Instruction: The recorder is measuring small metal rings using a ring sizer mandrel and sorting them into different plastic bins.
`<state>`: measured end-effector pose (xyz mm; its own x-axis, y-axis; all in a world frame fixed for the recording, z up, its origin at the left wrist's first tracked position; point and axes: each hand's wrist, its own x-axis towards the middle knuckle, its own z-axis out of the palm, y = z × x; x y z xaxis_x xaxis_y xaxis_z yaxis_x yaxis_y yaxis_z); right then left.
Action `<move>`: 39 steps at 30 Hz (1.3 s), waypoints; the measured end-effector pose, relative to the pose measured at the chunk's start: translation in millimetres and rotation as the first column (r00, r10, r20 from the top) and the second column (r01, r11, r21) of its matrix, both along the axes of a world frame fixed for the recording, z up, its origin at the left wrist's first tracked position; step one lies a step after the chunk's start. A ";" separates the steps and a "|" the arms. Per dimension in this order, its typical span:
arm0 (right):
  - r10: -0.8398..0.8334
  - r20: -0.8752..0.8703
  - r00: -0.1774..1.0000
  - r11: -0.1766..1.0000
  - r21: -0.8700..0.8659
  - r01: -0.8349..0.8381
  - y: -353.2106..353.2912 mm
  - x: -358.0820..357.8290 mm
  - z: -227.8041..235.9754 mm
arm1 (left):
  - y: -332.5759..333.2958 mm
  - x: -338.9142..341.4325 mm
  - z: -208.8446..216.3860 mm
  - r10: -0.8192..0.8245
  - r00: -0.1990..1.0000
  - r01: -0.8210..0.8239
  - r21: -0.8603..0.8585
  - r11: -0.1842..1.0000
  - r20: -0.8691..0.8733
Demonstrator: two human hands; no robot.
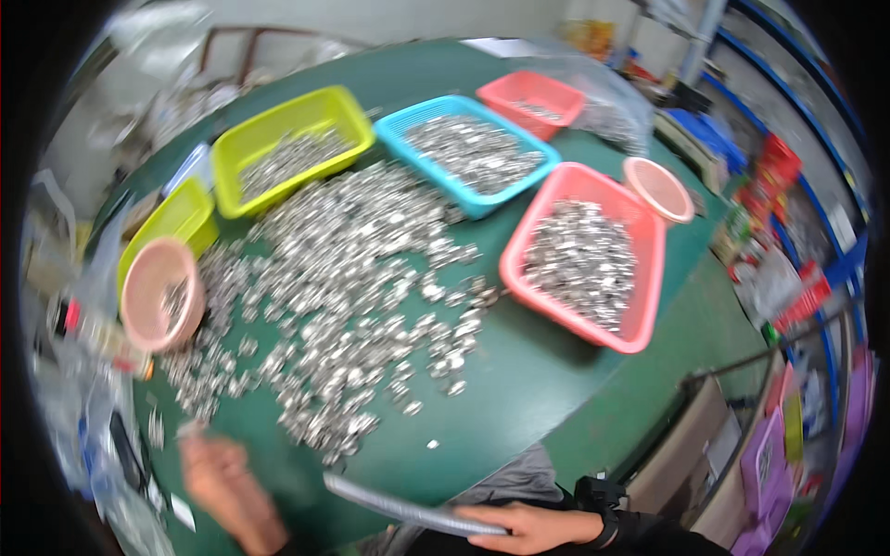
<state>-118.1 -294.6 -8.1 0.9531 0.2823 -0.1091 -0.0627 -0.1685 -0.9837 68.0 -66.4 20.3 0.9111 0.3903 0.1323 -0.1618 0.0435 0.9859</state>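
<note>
My right hand [533, 528] is closed round the end of a long, thin grey strip [399, 508], slightly curved, that reaches left over the table's near edge. At the lower left, my left hand [227, 486] is blurred by motion, its fingers drawn together. Something small and pale [191, 429] shows at those fingertips, too smeared to name. Beyond both hands, a wide heap of small shiny metal parts [343, 250] spreads over the green table [491, 398]. Its nearest loose pieces lie just past the strip's far end.
Metal parts fill a pink basket [519, 278] at right and a blue basket [394, 139] behind. Yellow-green baskets [227, 176] and a pink bowl [139, 315] stand left. A bottle [107, 338] lies by the left edge. Blue shelves [769, 111] stand at far right.
</note>
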 end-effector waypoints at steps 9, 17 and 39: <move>-0.398 -0.304 0.865 0.869 0.176 0.462 -50.8 -30.4 13.0 | -164.1 -0.2 87.7 -0.935 0.350 0.772 0.548 0.322 0.056; -0.604 -0.355 0.714 0.678 0.241 0.694 -52.8 -31.4 14.4 | -171.3 44.5 78.1 -0.905 0.413 0.688 0.617 0.383 0.101; -0.399 -0.130 0.908 0.913 -0.148 0.380 -29.7 -2.8 18.8 | -62.9 -19.2 -8.4 -0.784 0.570 0.802 0.374 0.466 -0.245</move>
